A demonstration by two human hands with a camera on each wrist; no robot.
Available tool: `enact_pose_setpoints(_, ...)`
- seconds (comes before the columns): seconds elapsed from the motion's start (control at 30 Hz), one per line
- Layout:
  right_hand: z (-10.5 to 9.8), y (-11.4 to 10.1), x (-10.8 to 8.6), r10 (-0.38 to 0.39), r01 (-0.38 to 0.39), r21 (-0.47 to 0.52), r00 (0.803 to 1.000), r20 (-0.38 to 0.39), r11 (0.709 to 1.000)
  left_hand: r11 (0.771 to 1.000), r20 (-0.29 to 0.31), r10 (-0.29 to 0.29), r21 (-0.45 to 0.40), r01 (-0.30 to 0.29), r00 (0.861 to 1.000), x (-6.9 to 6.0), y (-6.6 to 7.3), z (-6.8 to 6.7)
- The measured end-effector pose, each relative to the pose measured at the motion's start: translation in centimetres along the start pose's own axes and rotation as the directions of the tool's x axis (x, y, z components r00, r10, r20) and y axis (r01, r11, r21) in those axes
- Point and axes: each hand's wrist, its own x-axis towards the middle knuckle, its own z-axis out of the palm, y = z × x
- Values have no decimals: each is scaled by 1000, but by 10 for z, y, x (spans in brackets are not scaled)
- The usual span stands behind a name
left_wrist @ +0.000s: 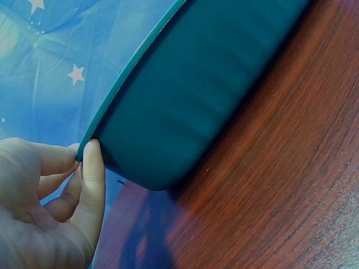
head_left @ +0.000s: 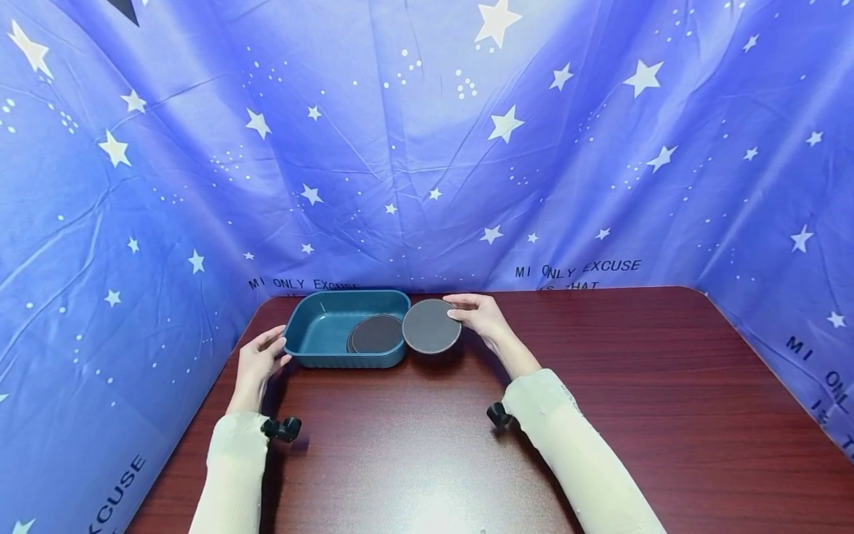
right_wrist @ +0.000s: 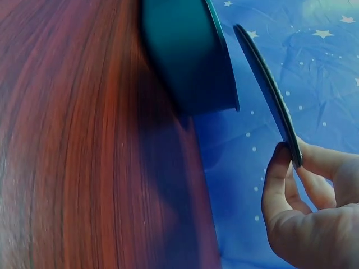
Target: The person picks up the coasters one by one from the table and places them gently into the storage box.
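A teal rectangular basin (head_left: 333,360) stands at the back left of the table, with round dark coasters (head_left: 376,334) lying at its right end. My left hand (head_left: 256,363) pinches the basin's left rim between thumb and fingers, as the left wrist view shows close up at the rim (left_wrist: 120,84). At the basin's right side my right hand (head_left: 483,319) pinches a round grey coaster (head_left: 432,326) by its right edge. In the right wrist view this coaster (right_wrist: 269,89) appears edge-on, raised above the table and apart from the basin wall (right_wrist: 190,61).
The dark red wooden table (head_left: 414,430) reaches back to a blue star-printed curtain (head_left: 427,148), which hangs on the left, back and right sides. Each sleeve carries a small black camera mount (head_left: 283,429) at the wrist.
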Motion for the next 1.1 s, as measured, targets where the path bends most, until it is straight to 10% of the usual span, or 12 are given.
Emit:
enact_pose_setpoints(0.73, 72, 0, 15, -91, 60, -107, 945, -313, 992, 1000, -7, -9, 4, 9, 1000, 0, 1, -1)
enact_pose_setpoints(1.1, 99, 5, 17, -231, 145, -281, 925, -302, 949, 1000, -11, -15, -10, 15, 1000, 2, 0, 1)
